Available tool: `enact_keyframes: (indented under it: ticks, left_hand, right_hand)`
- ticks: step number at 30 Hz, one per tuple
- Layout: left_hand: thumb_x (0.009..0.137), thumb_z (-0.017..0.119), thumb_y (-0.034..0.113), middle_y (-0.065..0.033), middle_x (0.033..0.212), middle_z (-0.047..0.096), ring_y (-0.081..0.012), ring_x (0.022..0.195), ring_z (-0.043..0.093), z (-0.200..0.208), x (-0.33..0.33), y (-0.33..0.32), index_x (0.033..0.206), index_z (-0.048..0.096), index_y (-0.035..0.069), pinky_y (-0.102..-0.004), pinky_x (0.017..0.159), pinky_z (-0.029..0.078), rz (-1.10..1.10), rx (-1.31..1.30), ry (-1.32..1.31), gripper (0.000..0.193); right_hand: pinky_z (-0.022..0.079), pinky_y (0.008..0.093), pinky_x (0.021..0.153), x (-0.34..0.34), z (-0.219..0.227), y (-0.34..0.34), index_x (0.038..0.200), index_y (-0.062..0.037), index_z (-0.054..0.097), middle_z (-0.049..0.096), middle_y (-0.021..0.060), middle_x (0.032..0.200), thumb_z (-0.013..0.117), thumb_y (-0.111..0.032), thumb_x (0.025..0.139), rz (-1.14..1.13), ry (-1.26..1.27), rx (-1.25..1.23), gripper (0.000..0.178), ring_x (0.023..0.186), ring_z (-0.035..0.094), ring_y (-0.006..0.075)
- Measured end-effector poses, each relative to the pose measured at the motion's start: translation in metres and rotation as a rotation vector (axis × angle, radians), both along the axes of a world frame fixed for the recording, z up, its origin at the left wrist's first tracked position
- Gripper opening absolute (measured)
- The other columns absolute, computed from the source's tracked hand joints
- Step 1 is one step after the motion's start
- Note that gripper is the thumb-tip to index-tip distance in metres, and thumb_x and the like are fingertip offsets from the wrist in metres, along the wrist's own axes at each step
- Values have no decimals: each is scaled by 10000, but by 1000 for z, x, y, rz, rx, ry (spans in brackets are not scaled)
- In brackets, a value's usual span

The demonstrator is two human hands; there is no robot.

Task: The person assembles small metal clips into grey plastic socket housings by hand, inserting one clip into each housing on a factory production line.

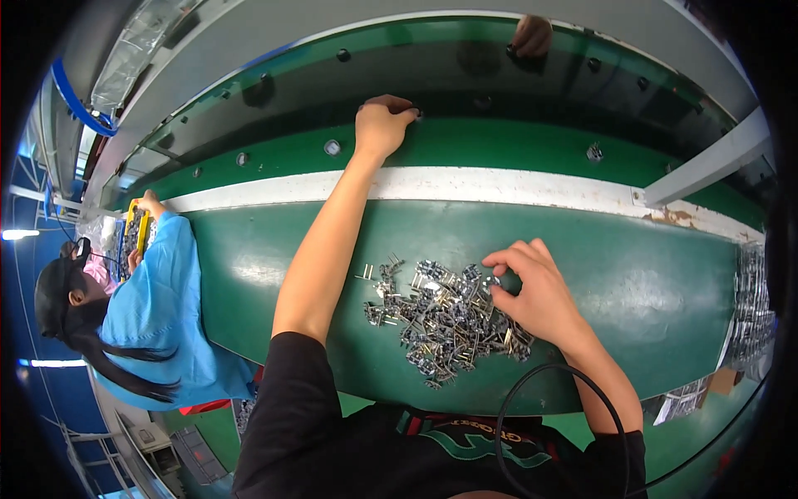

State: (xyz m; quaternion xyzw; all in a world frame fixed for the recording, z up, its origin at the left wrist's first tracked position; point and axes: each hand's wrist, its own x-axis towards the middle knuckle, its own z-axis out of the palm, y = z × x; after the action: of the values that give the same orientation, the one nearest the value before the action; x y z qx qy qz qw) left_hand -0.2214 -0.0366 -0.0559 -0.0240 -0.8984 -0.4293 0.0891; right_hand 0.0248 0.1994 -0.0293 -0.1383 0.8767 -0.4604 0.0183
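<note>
A loose pile of small metal components with pins [457,324] lies on the green tabletop in front of me. Beside its right edge is my right hand [536,291], thumb and forefinger curled round a small metal component [493,281]. My left arm stretches past the white rail [499,181] to the green belt [465,145]. There my left hand [382,131] is closed, its fingertips pinched at a tiny dark thing too small to make out. Single components stand spaced along the belt, one [332,147] left of that hand and another [594,153] far to the right.
On the left a co-worker in a blue top [158,308] handles a yellow tray [135,229]. A white post [706,166] slants up at the right. Stacked clear packs of parts [752,308] stand at the right table end. A black cable [503,407] loops near my right forearm.
</note>
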Motion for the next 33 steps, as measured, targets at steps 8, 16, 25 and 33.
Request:
enact_keyframes:
  ticks: [8, 16, 25, 33]
  left_hand:
    - [758, 593, -60, -157, 1297, 611, -390, 1151, 554, 25, 30, -88, 1282, 627, 87, -435, 1032, 439, -201, -535, 242, 545]
    - [800, 668, -6, -119, 1228, 639, -314, 1079, 593, 16, 39, -108, 1227, 683, 97, -372, 856, 531, -284, -432, 14, 439]
    - [782, 784, 84, -96, 1101, 672, -209, 852, 647, 17, 44, -76, 1158, 715, 57, -289, 741, 530, -305, -235, 46, 384]
    - [787, 784, -20, -84, 986, 716, -103, 860, 685, 39, 157, 36, 1147, 692, -33, -249, 768, 545, -422, 684, -459, 372]
  right_hand:
    - [476, 357, 758, -4, -7, 13, 852, -57, 691, 623, 47, 807, 728, -33, 751, 7, 151, 78, 110, 826, 550, 252]
    - [466, 307, 646, -11, -1, 19, 815, -37, 621, 591, 47, 735, 701, 11, 744, -77, 168, 11, 118, 712, 566, 189]
    - [455, 232, 619, -10, -1, 22, 943, -8, 695, 624, 17, 803, 701, 17, 802, -115, -101, -407, 144, 685, 563, 73]
    - [467, 224, 624, -5, 1, 24, 975, -1, 716, 636, 43, 890, 722, 4, 856, -173, 46, -500, 120, 706, 588, 94]
